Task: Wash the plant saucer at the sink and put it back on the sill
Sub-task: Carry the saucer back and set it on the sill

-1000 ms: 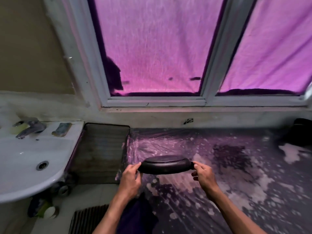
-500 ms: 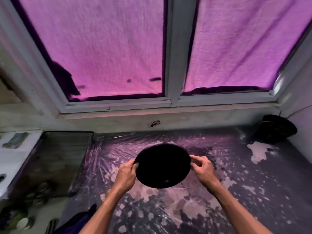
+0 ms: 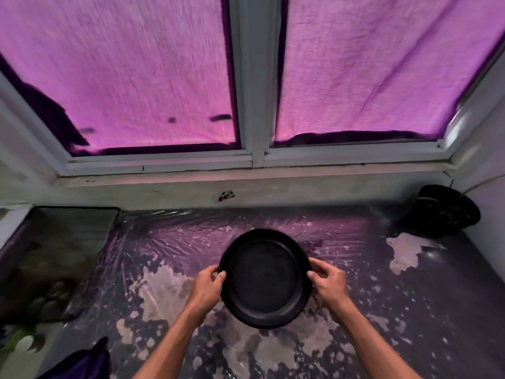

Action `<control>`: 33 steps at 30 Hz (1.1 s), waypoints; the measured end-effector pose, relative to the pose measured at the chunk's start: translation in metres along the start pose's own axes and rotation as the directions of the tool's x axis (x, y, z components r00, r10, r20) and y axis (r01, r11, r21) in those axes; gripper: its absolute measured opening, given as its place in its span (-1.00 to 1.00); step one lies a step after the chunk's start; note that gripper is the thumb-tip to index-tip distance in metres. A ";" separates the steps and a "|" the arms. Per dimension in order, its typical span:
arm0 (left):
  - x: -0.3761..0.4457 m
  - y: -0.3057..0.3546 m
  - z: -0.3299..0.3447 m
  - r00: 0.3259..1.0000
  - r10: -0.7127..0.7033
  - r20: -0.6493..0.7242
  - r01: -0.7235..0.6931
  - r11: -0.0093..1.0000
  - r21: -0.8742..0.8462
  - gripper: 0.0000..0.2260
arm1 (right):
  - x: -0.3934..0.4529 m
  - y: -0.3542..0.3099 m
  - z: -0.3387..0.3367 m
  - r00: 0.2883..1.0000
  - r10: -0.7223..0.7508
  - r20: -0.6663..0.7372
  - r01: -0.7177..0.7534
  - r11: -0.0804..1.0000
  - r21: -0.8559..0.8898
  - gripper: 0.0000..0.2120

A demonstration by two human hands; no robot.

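In front of me a white-framed window (image 3: pixel 250 105) of two panes is covered by pink cloth (image 3: pixel 136 72) that glows and tints the room; below its ledge (image 3: pixel 246 173) a plastic-sheeted surface (image 3: pixel 410 310), blotched pale, meets a white wall (image 3: pixel 489 165) on my right

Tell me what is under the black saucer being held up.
The saucer, held by the left hand and right hand, is above a speckled plastic-covered surface. The patch directly beneath is hidden.
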State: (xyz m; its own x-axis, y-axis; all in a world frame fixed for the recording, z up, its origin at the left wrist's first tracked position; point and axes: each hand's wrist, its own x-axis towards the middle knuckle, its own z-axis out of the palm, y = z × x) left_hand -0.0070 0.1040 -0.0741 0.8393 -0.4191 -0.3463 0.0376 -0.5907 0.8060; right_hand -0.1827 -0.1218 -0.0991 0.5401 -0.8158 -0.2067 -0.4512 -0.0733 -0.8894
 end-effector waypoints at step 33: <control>0.029 0.123 0.244 0.948 0.147 0.281 -0.247 0.899 0.361 -0.64 | 0.095 0.136 -0.183 0.867 0.471 -0.162 -0.399 0.851 0.341 -0.67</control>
State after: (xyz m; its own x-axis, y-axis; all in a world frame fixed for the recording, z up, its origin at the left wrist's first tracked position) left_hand -0.1107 -0.1492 -0.1024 0.6489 -0.6784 -0.3445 -0.3694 -0.6768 0.6368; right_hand -0.3224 -0.3144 -0.1648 0.1408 -0.8348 -0.5323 -0.3574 0.4585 -0.8137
